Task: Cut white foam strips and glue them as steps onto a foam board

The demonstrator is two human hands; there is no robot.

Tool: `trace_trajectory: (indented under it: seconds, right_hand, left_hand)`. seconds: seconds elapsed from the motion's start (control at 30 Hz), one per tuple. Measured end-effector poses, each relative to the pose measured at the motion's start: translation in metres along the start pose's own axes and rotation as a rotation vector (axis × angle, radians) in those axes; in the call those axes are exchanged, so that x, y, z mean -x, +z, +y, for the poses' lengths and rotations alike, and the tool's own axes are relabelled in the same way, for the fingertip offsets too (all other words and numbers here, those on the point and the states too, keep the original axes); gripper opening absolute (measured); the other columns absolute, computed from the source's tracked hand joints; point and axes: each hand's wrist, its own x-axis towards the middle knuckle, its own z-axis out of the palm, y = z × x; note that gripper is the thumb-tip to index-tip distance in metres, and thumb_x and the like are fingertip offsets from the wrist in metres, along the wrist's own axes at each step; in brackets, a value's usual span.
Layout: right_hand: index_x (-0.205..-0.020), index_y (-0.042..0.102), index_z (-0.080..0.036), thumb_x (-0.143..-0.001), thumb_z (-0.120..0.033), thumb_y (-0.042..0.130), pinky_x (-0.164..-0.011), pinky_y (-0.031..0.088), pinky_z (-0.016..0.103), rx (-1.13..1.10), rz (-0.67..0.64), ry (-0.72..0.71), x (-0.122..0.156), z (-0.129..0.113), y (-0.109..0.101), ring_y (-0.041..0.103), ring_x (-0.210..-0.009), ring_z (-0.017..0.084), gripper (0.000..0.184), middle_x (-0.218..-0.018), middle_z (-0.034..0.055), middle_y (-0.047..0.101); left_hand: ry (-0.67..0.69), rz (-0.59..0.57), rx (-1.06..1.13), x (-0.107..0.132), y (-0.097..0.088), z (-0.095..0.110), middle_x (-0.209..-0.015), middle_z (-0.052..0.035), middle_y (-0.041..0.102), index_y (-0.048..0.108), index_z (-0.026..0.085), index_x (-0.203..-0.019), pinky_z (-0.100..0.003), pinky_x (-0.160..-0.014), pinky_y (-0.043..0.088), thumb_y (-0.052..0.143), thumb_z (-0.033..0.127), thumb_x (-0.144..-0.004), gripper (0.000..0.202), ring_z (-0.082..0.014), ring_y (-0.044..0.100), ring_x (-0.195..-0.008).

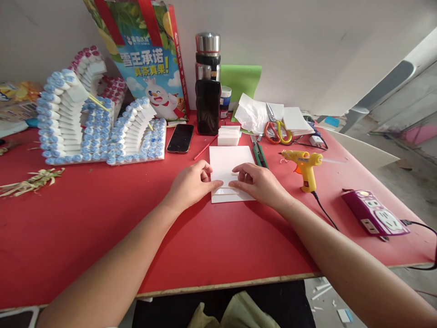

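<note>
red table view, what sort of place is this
Probably a craft work corner, though whether in a home or a workshop I can't tell. The yellow glue gun, the scissors and the green cutter suggest it.

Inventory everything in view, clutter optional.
Table: 1, red, foreground
Board: 1, white, centre
Strips: count unclear, pale, on board
Cutter: 1, green, beside board
Glue gun: 1, yellow, right
Power socket: 1, purple, right
Scissors: count unclear, red, yellow, back
Phones: 2, black, behind board
Bottle: 1, silver, back
Bag: 1, multicoloured, back left
Arched pieces: 2, blue, white, left
Stalks: 1 bundle, greenish, left
Sheet: 1, green, back
Stack: 1, white, behind board
Hands: 2, bare, at board
</note>
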Motion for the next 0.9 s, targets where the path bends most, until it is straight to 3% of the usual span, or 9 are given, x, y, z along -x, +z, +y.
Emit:
trace_trajectory:
  seconds: [0.23, 0.67, 0.77, 0.9]
  right_hand:
    - [-0.107, 0.068, -0.021, -0.089, -0.054, 0.067, -0.061, 0.042, 0.028, -0.048, 0.043, 0.036, 0.0, -0.003, 0.001, 0.057, -0.066, 0.015, 0.037, -0.081, 0.0021, 0.067]
    - [-0.107, 0.067, -0.023, -0.086, -0.054, 0.071, -0.059, 0.038, 0.028, 0.068, 0.045, 0.051, 0.0, -0.009, 0.002, 0.058, -0.067, 0.015, 0.038, -0.081, -0.0001, 0.069]
    - [-0.107, 0.067, -0.022, -0.088, -0.052, 0.07, -0.061, 0.04, 0.028, 0.026, 0.045, 0.028, 0.001, -0.006, 0.002, 0.056, -0.066, 0.014, 0.036, -0.082, -0.0001, 0.067]
    - [-0.108, 0.069, -0.022, -0.092, -0.047, 0.065, -0.062, 0.042, 0.028, -0.112, 0.075, -0.029, 0.001, 0.002, 0.0, 0.05, -0.062, 0.012, 0.03, -0.082, 0.0002, 0.062]
  left_hand:
    - [-0.017, 0.028, -0.016, -0.001, 0.002, 0.0, -0.081, -0.0007, 0.069, 0.061, 0.023, -0.098, -0.03, -0.062, 0.041, 0.067, 0.065, -0.081, 0.045, -0.0199, 0.064, -0.072]
    - [-0.021, 0.037, -0.132, 0.0, 0.004, 0.008, -0.076, 0.0004, 0.065, 0.056, 0.024, -0.094, -0.029, -0.055, 0.036, 0.071, 0.064, -0.076, 0.047, -0.0195, 0.061, -0.067]
    - [0.013, 0.024, -0.042, -0.001, 0.001, 0.004, -0.079, -0.001, 0.068, 0.059, 0.023, -0.096, -0.028, -0.057, 0.039, 0.071, 0.062, -0.078, 0.045, -0.0191, 0.062, -0.07]
    - [-0.041, -0.105, 0.264, -0.003, -0.011, -0.004, -0.078, -0.003, 0.068, 0.063, 0.02, -0.094, -0.026, -0.052, 0.044, 0.066, 0.058, -0.086, 0.039, -0.0154, 0.06, -0.063]
